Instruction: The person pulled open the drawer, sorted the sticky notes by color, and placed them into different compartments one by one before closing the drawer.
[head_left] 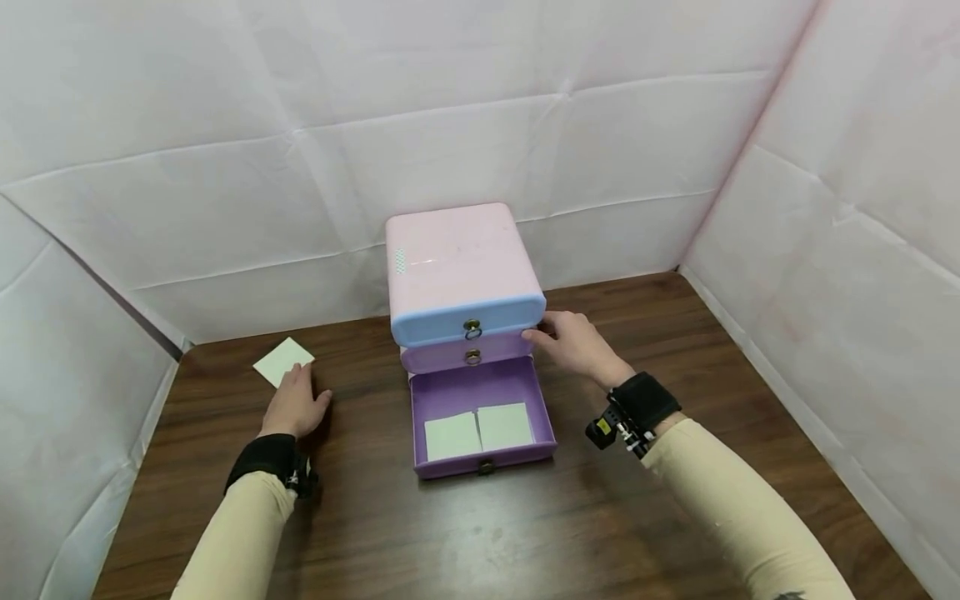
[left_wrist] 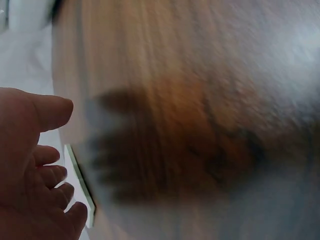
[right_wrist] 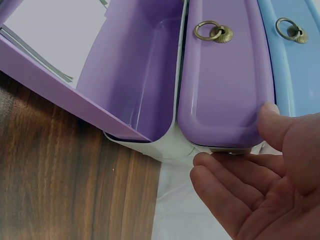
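Observation:
A small pink drawer cabinet (head_left: 457,258) stands at the back of the wooden table (head_left: 480,525). Its blue top drawer (head_left: 442,323) and purple middle drawer (head_left: 442,358) are closed. The purple bottom drawer (head_left: 480,387) is pulled out, with two white cards (head_left: 452,435) lying flat inside. My right hand (head_left: 573,343) touches the cabinet's right side with straight fingers; in the right wrist view its thumb (right_wrist: 272,122) lies against the corner of the middle drawer (right_wrist: 225,85). My left hand (head_left: 294,404) rests on the table, fingertips on a loose white card (head_left: 282,361) whose edge (left_wrist: 80,182) shows beside the fingers.
White fabric walls close in the table on the left, back and right. Each drawer front has a brass ring pull (right_wrist: 212,32). Bare wood lies in front of the open drawer and to the cabinet's right.

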